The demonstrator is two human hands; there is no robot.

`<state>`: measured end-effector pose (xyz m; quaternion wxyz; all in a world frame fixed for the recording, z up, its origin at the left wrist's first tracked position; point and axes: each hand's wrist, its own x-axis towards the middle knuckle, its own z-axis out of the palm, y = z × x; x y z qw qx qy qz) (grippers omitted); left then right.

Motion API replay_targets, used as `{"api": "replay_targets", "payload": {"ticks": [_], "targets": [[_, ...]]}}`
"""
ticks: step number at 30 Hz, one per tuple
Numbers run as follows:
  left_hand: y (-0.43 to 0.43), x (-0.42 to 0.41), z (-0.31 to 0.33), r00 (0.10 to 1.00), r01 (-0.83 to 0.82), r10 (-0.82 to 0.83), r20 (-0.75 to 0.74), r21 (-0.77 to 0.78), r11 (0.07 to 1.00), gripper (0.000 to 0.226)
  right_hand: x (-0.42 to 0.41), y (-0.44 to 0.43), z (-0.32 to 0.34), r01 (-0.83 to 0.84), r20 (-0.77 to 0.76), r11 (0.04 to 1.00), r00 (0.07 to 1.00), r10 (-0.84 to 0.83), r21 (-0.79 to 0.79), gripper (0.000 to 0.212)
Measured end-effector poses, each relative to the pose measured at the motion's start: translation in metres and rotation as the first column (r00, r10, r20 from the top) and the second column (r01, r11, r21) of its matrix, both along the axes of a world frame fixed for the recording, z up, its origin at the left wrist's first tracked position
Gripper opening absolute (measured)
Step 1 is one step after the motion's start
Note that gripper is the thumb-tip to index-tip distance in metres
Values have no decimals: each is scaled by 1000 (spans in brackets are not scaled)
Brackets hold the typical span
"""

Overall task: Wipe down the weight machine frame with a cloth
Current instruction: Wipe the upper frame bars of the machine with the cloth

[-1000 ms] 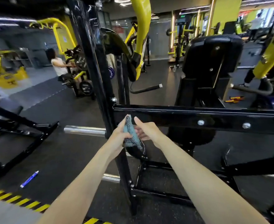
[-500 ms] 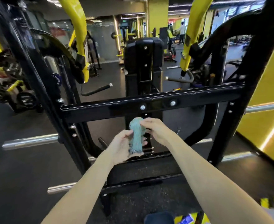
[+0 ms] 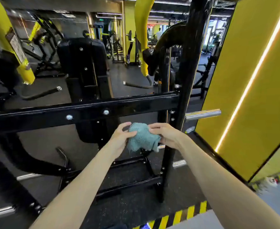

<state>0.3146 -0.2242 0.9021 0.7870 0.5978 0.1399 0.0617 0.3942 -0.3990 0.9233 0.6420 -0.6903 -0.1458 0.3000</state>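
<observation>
Teal mesh cloth (image 3: 142, 138), bunched into a wad, is held in mid-air between both hands. Left hand (image 3: 119, 141): fingers curled, thumb and fingertips pinching the cloth's left side. Right hand (image 3: 167, 136): fingers curled over the cloth's top right, gripping it. A loose corner hangs below that hand. Both forearms are bare and reach in from the bottom edge.

Cloth position: just below the black crossbar (image 3: 86, 113) of the weight machine frame (image 3: 188, 71), toward the bar's right end, just left of the right upright. It doesn't overlap the bar in view. Can't tell if it touches any frame member behind it.

Frame: glossy black. Crossbar slopes up slightly to the right, with two silver bolt heads (image 3: 106, 112) on its face, left of the hands. Chrome peg (image 3: 202, 114) sticks out right of the upright at bar height. Lower rails (image 3: 127, 185) run along the floor (image 3: 132, 207) under the hands. Black back pad (image 3: 84, 63) stands behind the crossbar, left of centre. Yellow lever arm (image 3: 141, 38) hangs right of the pad, with another at far left; each ends in a black handle.

Right edge: yellow wall panel (image 3: 251, 80) with a lit strip running diagonally. Black-and-yellow hazard stripe (image 3: 177, 217) on the floor at the bottom edge, between the forearms. More gym machines in the background, blurred.
</observation>
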Motion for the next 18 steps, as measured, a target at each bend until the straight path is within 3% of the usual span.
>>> {"api": "replay_targets", "payload": {"ticks": [5, 8, 11, 13, 14, 16, 18], "targets": [[-29, 31, -3, 1000, -11, 12, -21, 17, 1000, 33, 31, -33, 7, -45, 12, 991, 999, 47, -126, 31], [-20, 40, 3, 977, 173, -167, -132, 36, 984, 51, 43, -34, 15, 47, 128, 979, 992, -22, -196, 27], [-19, 56, 14, 911, 400, -322, -256, 364, 841, 60, 52, -26, 27, 50, 244, 968, 970, 12, -248, 26], [-30, 72, 22, 920, 393, -305, -247, 584, 710, 60, 57, -22, 36, -7, 258, 950, 962, 91, -312, 30], [-38, 79, 26, 935, 353, -291, -203, 629, 693, 56, 60, -21, 41, -21, 264, 942, 958, 116, -335, 31], [-51, 94, 31, 948, 296, -304, -91, 597, 745, 37, 71, -24, 49, 23, 300, 954, 951, 72, -300, 30], [-62, 107, 31, 958, 265, -285, -24, 454, 851, 23, 85, -31, 52, 162, 330, 968, 940, -92, -191, 24]]}}
